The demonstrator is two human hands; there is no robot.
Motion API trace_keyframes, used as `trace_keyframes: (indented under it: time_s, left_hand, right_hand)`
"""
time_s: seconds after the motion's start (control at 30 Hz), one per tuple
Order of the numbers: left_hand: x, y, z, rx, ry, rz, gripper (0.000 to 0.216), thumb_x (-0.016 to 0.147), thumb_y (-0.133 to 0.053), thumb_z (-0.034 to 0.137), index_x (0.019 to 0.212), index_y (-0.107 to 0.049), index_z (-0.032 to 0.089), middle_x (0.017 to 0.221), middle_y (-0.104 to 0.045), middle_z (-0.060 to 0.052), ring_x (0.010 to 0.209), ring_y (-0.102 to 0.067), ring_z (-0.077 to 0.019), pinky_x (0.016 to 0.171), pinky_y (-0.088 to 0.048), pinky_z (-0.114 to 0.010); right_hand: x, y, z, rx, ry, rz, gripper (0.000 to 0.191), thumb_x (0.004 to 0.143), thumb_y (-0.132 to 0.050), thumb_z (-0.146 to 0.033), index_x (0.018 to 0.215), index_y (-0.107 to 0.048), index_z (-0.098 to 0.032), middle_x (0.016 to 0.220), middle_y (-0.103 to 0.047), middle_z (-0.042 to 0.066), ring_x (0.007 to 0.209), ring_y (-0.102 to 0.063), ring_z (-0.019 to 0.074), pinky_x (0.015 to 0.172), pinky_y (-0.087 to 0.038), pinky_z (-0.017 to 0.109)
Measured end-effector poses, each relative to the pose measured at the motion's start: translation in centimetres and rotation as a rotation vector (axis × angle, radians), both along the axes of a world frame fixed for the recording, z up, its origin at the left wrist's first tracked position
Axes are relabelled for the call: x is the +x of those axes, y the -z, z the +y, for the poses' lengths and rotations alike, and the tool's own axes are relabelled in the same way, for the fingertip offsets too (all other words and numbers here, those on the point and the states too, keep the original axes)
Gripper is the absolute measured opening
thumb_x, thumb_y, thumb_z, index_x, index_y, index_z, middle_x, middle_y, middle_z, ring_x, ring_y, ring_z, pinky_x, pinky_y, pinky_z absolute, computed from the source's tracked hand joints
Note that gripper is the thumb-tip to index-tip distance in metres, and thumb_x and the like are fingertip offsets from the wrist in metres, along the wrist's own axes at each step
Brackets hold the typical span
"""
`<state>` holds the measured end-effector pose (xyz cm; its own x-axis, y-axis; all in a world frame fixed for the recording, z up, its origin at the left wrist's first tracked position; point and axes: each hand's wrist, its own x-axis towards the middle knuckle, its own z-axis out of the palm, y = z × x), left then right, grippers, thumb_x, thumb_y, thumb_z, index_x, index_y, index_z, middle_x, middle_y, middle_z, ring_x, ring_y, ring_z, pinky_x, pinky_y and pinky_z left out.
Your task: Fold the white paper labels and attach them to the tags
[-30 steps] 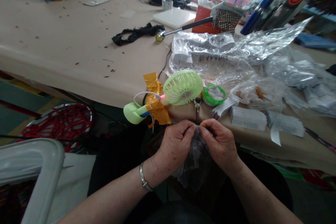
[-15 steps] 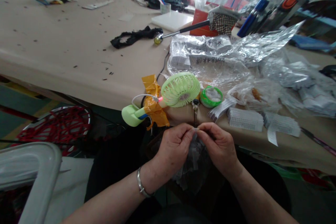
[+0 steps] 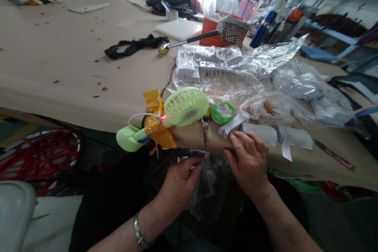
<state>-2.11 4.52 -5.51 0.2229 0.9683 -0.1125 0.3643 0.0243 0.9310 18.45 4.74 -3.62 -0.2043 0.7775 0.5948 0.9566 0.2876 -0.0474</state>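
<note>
Over the open plastic bag [image 3: 217,201] in the lap, my left hand [image 3: 180,179] is closed, thumb and forefinger pinched together; whatever may be between them is hidden. My right hand [image 3: 251,161] is at the table's front edge, thumb and fingers apart. Its fingertips reach the near end of a fanned bunch of white paper labels [image 3: 233,125]; I cannot tell whether they press on it. Between the hands, a slim metal-tipped tool like a soldering iron [image 3: 205,132] points down over the edge. White scraps lie inside the bag.
A light green fan [image 3: 186,106] is fixed to the edge with orange tape [image 3: 159,136]. Beside it stands a green-rimmed round tub [image 3: 223,112]. Label stacks [image 3: 262,134], a thread snipper-like tool [image 3: 333,153] and clear plastic bags [image 3: 218,82] lie rightward. A black cloth strip [image 3: 134,46] lies further back.
My hands, earlier pinched together in front of the metal-tipped tool, have parted. The left dropped over the bag; the right opened and moved to the labels. The view has turned slightly right.
</note>
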Motion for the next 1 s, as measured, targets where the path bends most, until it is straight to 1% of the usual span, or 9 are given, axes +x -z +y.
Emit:
trace_keyframes:
  time_s: [0.13, 0.27, 0.37, 0.47, 0.57, 0.7, 0.83, 0.9, 1.0]
  left_hand:
    - [0.4, 0.3, -0.2, -0.051, 0.001, -0.034, 0.016, 0.081, -0.056, 0.024, 0.083, -0.072, 0.022, 0.080, -0.072, -0.002, 0.076, -0.064, -0.0174, 0.072, -0.045, -0.025]
    - [1.5, 0.1, -0.2, -0.150, -0.005, -0.188, 0.014, 0.079, -0.056, 0.021, 0.075, -0.070, 0.019, 0.073, -0.069, -0.002, 0.072, -0.061, -0.0162, 0.068, -0.044, -0.025]
    - [3.0, -0.9, 0.0, -0.392, 0.005, -0.408, 0.014, 0.079, -0.059, 0.024, 0.071, -0.067, 0.016, 0.071, -0.066, -0.004, 0.068, -0.059, -0.0151, 0.065, -0.044, -0.025]
    - [4.7, -2.1, 0.3, -0.740, 0.033, -0.796, 0.023, 0.083, -0.058, 0.035, 0.083, -0.066, 0.014, 0.075, -0.066, -0.005, 0.066, -0.061, -0.0142, 0.065, -0.048, -0.027]
    - [6.3, -3.0, 0.7, -0.869, 0.015, -1.018, 0.023, 0.084, -0.059, 0.033, 0.087, -0.065, 0.011, 0.075, -0.064, -0.005, 0.060, -0.058, -0.0105, 0.057, -0.047, -0.022]
    - [7.5, -3.3, 1.0, -0.872, -0.064, -0.961, 0.009, 0.081, -0.060, 0.016, 0.081, -0.064, 0.008, 0.070, -0.063, -0.005, 0.057, -0.058, -0.0088, 0.052, -0.046, -0.018]
    - [7.7, -3.3, 0.9, -0.858, -0.020, -0.810, 0.011, 0.083, -0.058, 0.019, 0.086, -0.063, 0.009, 0.070, -0.065, -0.007, 0.056, -0.061, -0.0113, 0.055, -0.051, -0.023]
    - [7.6, -3.2, 0.7, -0.861, -0.022, -0.732, 0.013, 0.084, -0.057, 0.020, 0.088, -0.063, 0.009, 0.069, -0.066, -0.007, 0.054, -0.060, -0.0112, 0.053, -0.050, -0.022]
    - [7.7, -3.0, 0.4, -0.882, -0.040, -0.670, 0.013, 0.087, -0.053, 0.020, 0.090, -0.061, 0.010, 0.067, -0.065, -0.006, 0.050, -0.059, -0.0103, 0.051, -0.049, -0.021]
  right_hand:
    - [0.1, 0.3, 0.1, 0.057, -0.019, 0.036, 0.022, 0.081, -0.066, -0.023, 0.102, -0.066, -0.022, 0.105, -0.068, 0.006, 0.110, -0.053, 0.0279, 0.098, -0.034, 0.047]
    - [0.7, -0.2, 0.2, 0.119, -0.066, 0.124, 0.008, 0.080, -0.068, -0.019, 0.086, -0.068, -0.022, 0.092, -0.071, 0.002, 0.101, -0.058, 0.0236, 0.096, -0.036, 0.046]
    - [0.8, -0.7, -0.5, 0.130, -0.156, 0.198, 0.010, 0.079, -0.067, -0.013, 0.085, -0.067, -0.022, 0.090, -0.071, 0.002, 0.098, -0.059, 0.0224, 0.093, -0.040, 0.046]
    - [0.4, -1.0, -2.2, 0.095, -0.271, 0.251, 0.011, 0.080, -0.065, -0.012, 0.086, -0.067, -0.021, 0.091, -0.070, 0.003, 0.099, -0.058, 0.0229, 0.092, -0.042, 0.048]
    - [-0.1, -1.0, -4.1, 0.035, -0.335, 0.261, 0.013, 0.082, -0.062, -0.010, 0.087, -0.066, -0.021, 0.091, -0.070, 0.002, 0.099, -0.058, 0.0224, 0.095, -0.040, 0.048]
    - [0.7, -1.1, -4.8, 0.012, -0.328, 0.226, 0.016, 0.083, -0.060, -0.010, 0.093, -0.065, -0.021, 0.092, -0.070, 0.003, 0.099, -0.058, 0.0215, 0.094, -0.041, 0.045]
    - [3.1, -1.2, -3.1, 0.018, -0.069, 0.065, 0.030, 0.084, -0.061, -0.020, 0.114, -0.060, -0.015, 0.103, -0.066, 0.011, 0.105, -0.055, 0.0273, 0.091, -0.045, 0.045]
    - [3.9, -1.1, -2.3, -0.012, 0.065, -0.039, 0.034, 0.085, -0.060, -0.024, 0.116, -0.059, -0.011, 0.109, -0.064, 0.015, 0.106, -0.054, 0.0305, 0.091, -0.043, 0.047]
    - [4.3, -0.5, -1.9, -0.023, 0.106, -0.095, 0.026, 0.086, -0.058, -0.021, 0.110, -0.063, -0.013, 0.109, -0.067, 0.012, 0.103, -0.057, 0.0282, 0.091, -0.043, 0.045]
